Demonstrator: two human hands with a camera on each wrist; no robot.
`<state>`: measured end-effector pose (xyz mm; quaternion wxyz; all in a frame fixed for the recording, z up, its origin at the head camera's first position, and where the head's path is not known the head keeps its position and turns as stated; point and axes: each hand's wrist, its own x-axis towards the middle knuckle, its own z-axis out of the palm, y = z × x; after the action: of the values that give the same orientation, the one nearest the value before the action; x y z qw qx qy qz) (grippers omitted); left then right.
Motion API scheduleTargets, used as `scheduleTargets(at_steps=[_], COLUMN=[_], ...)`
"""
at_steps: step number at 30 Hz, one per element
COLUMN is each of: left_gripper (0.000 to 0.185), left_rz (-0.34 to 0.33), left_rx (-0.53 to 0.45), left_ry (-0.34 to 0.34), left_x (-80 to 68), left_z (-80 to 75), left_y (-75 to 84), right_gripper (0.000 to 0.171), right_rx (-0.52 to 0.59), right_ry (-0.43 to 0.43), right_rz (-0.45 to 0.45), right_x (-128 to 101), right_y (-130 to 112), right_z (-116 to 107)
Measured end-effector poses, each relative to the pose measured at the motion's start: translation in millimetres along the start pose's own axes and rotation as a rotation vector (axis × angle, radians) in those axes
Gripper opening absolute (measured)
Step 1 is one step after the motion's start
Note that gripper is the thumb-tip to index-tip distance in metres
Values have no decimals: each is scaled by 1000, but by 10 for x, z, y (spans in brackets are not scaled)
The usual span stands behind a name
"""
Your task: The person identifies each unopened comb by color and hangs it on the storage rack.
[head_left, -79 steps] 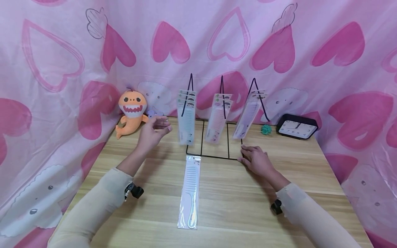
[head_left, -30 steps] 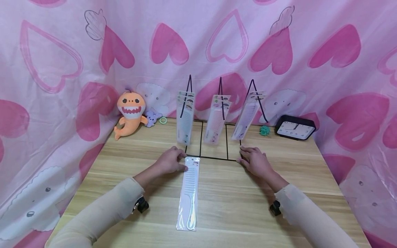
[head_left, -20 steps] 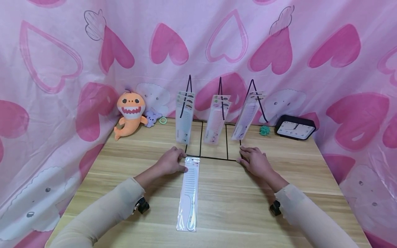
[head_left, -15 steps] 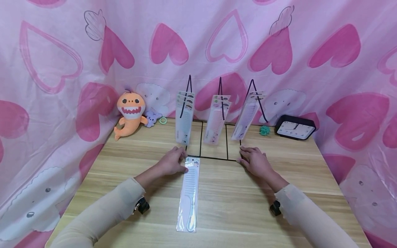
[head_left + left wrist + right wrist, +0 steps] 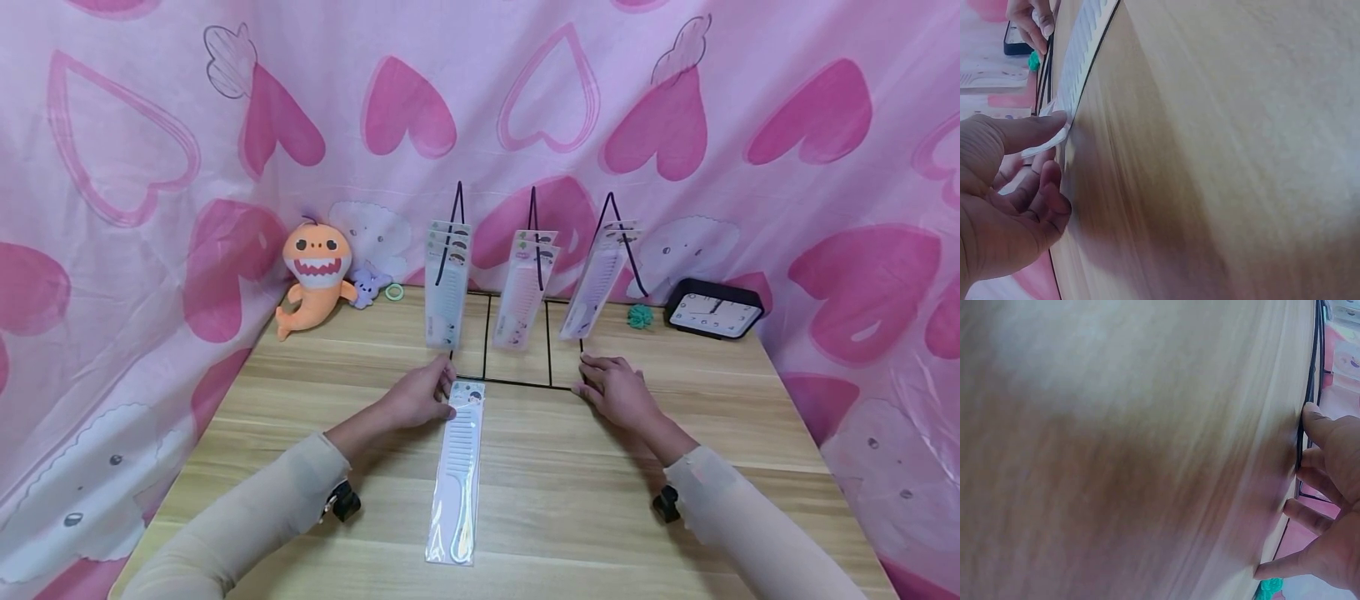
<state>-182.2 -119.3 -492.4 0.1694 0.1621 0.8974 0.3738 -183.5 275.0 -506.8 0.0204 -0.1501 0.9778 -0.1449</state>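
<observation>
A pale comb in a clear plastic packet (image 5: 459, 475) lies on the table, handle toward me. My left hand (image 5: 416, 396) pinches the packet's upper left edge; in the left wrist view the thumb (image 5: 1041, 132) lies over the film and the fingertips are under it, the other fingers curled. My right hand (image 5: 618, 390) holds the front right corner of a black wire rack (image 5: 517, 382), thumb and index finger at the wire. On the rack's hooks hang packaged combs: blue (image 5: 447, 292), pink (image 5: 523, 292) and purple (image 5: 600, 287).
At the back left sit an orange shark plush (image 5: 318, 267), a small purple plush (image 5: 366, 287) and a green ring (image 5: 394, 292). A teal scrunchie (image 5: 640, 316) and a black clock (image 5: 716, 308) stand at the right. A pink heart curtain (image 5: 480, 92) encloses the table.
My left hand has come down from beside the blue combs and taken hold of the packet's top end, which has shifted slightly. The right hand stays at the rack corner.
</observation>
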Motion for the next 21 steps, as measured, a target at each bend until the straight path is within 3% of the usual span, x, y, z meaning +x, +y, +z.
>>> scheduleTargets(at_steps=[9, 21], left_gripper=[54, 55], left_rz=[72, -7], left_rx=[-98, -264], left_ry=[17, 46], left_x=[-39, -67], left_z=[-13, -60], left_y=[38, 125], right_gripper=[55, 55], right_rx=[-8, -6], right_ry=[0, 1], right_rz=[3, 3], right_x=[1, 1], right_y=[4, 7], right_z=[3, 7])
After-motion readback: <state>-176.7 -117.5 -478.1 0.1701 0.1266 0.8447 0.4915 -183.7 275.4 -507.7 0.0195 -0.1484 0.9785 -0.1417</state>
